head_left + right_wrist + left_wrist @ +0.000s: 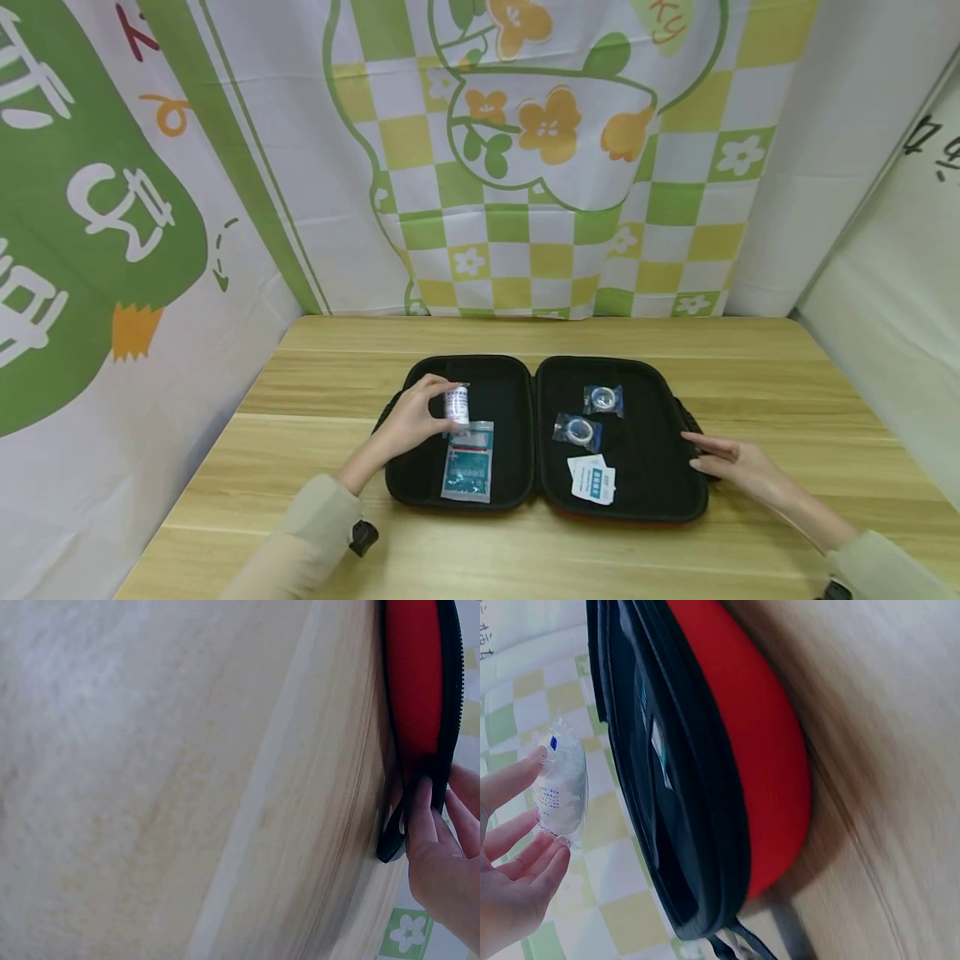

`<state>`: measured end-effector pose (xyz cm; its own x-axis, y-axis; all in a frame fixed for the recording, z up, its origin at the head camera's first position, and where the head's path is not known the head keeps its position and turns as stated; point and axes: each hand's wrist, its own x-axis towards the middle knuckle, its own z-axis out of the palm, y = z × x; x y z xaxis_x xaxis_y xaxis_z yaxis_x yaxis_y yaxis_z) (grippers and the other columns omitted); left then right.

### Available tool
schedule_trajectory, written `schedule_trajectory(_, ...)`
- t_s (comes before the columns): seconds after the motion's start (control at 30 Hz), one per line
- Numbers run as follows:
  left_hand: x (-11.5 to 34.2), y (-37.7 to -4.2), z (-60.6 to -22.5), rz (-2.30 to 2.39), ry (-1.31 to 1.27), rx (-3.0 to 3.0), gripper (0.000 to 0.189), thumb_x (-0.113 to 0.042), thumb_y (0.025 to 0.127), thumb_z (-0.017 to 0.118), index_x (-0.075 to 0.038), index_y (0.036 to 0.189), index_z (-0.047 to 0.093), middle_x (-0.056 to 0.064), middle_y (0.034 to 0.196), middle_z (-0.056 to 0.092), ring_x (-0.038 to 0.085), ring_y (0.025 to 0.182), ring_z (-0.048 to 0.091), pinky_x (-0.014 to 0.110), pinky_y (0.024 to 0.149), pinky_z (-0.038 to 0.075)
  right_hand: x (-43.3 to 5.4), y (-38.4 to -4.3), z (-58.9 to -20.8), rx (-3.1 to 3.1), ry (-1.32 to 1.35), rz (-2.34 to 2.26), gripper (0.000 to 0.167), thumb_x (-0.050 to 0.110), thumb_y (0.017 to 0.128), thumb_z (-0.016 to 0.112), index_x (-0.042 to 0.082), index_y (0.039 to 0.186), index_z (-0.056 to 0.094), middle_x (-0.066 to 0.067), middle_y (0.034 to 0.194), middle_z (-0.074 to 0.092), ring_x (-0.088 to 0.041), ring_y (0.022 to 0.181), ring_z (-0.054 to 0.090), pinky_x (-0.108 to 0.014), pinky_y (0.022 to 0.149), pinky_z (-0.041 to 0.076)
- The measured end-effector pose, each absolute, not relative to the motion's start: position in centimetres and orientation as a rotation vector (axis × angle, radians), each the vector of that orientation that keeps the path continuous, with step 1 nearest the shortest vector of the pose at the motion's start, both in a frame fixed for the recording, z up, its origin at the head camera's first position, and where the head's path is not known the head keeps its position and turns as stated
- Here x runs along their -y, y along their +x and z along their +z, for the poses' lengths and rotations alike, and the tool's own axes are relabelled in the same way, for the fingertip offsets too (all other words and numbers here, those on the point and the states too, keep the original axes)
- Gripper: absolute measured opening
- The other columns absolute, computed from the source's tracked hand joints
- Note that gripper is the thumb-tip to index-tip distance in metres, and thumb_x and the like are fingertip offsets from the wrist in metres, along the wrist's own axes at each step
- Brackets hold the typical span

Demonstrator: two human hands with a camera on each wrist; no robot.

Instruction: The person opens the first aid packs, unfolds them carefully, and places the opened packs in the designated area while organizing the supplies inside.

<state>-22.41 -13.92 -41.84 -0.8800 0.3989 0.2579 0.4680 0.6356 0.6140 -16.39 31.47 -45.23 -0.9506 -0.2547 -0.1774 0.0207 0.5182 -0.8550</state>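
Roll (457, 406) over open case (513, 433)
Left hand (411, 419) pinches it near a packet (468, 477); right hand (738, 468) pinches the case's edge (450, 705).

A light wood-grained surface (555, 557) is marked by streaks running from side to side; directly on it a red-shelled, black-lined case (651, 446) is laid open, its two halves spread side by side and joined along the middle

Room between packet (468, 473) and case hinge (535, 433)
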Motion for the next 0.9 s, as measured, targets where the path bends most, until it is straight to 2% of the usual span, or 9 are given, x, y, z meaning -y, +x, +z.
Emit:
schedule_trajectory(0.33, 15.7, -24.2, -42.3, -1.076, -0.659, 2.781, 0.052, -0.005, 0.068, 0.074, 0.003, 0.116, 0.055, 0.015, 0.112, 0.050, 0.031, 0.101, 0.050, 0.042, 0.083, 0.043, -31.5, -16.4, -45.2, -2.476, -0.200, -1.414, 0.056, 0.022, 0.089, 0.053, -0.010, 0.131, 0.033, -0.033, 0.131, 0.031, -0.039, 0.112, 0.042, -0.027, 0.079, 0.046)
schedule_trajectory(0.63, 16.8, -25.2, -42.3, -0.950, -0.636, 2.819, 0.052, -0.003, 0.067, 0.074, 0.003, 0.116, 0.055, 0.017, 0.113, 0.050, 0.033, 0.102, 0.049, 0.045, 0.083, 0.042, -31.5, -16.4, -45.1, -2.484, -0.227, -1.405, 0.055, 0.021, 0.089, 0.051, -0.009, 0.131, 0.033, -0.034, 0.130, 0.030, -0.041, 0.113, 0.041, -0.028, 0.078, 0.046)
schedule_trajectory(0.9, 16.8, -25.9, -42.5, -0.821, -0.661, 2.851, 0.051, 0.000, 0.067, 0.073, 0.004, 0.115, 0.056, 0.016, 0.110, 0.052, 0.031, 0.097, 0.052, 0.042, 0.079, 0.044, -31.6, -16.3, -45.1, -2.482, -0.230, -1.407, 0.054, 0.021, 0.090, 0.051, -0.009, 0.131, 0.033, -0.033, 0.131, 0.031, -0.039, 0.113, 0.041, -0.027, 0.078, 0.046)
